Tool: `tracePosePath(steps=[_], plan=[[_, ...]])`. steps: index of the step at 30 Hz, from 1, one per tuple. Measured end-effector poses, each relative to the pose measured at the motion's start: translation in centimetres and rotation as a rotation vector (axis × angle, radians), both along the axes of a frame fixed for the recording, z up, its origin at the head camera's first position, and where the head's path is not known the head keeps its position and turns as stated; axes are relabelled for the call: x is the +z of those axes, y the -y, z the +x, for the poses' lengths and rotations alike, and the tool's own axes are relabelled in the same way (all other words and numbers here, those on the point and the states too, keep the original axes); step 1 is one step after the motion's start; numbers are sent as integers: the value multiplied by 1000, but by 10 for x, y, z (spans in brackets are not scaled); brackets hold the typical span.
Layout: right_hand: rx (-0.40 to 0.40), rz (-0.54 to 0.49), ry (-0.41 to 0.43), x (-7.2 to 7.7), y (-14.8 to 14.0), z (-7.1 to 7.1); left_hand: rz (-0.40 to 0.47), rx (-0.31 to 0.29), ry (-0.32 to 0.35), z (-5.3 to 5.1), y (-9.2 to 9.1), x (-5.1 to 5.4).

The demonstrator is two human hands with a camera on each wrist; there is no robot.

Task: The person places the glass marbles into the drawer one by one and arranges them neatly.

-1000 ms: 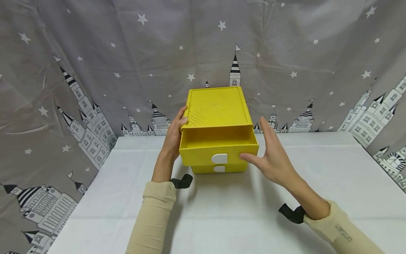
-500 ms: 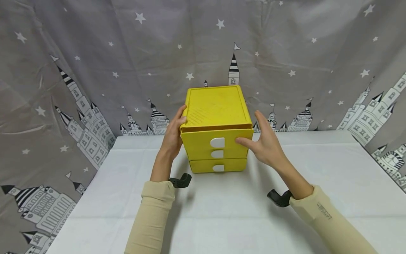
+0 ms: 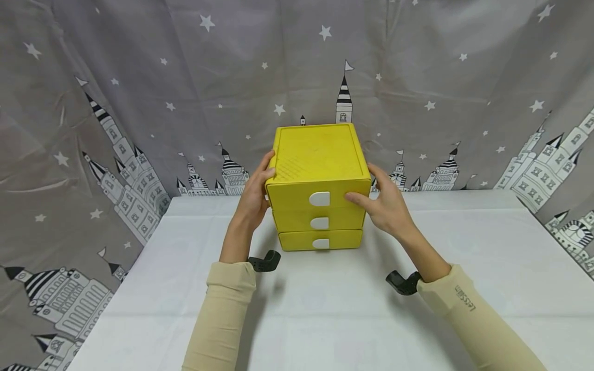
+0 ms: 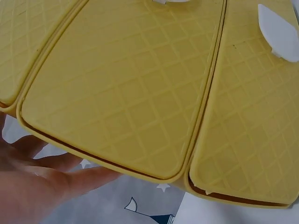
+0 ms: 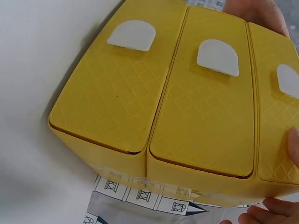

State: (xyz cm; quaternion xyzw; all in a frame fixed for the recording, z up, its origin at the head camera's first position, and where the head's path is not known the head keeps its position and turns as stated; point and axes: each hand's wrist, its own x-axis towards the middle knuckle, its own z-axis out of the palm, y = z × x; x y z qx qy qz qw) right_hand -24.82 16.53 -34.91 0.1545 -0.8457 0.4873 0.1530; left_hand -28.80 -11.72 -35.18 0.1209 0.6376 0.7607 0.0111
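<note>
A yellow three-drawer storage box (image 3: 319, 152) stands upright with all its drawers pushed in. Each drawer front has a white rounded handle (image 3: 319, 199). My left hand (image 3: 252, 198) rests against the box's left side; the left wrist view shows the fingers of this hand (image 4: 51, 184) stretched along that side. On the right, my right hand (image 3: 389, 206) presses its thumb on the top drawer front (image 3: 293, 197), while its fingers lie straight along the right side. The right wrist view shows several fingers of the right hand (image 5: 270, 213) at the box's edge.
A white cloth (image 3: 320, 309) covers the table under the box. Behind hangs a grey curtain (image 3: 232, 67) printed with castles and stars. A black wrist mount (image 3: 265, 261) sits on the left wrist and another black mount (image 3: 402, 283) on the right.
The top drawer, pulled out a second ago, has slid back into the box. My right hand has moved forward and slightly left with it. The left hand has stayed at the left side.
</note>
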Motion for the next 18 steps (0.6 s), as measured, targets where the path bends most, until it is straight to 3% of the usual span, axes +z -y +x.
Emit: tracePosePath(steps=[6,11,15,18], plan=[[-8,2,54,-3,-1,-1,-28,24,4,4,0,3],[-12,48,110,-16,-10,-1,-111,24,13,10,0,5],[10,148,83,-28,-18,4,-223,64,-11,16,3,6],[-17,294,68,-35,-26,9,-335,119,-57,23,7,12]])
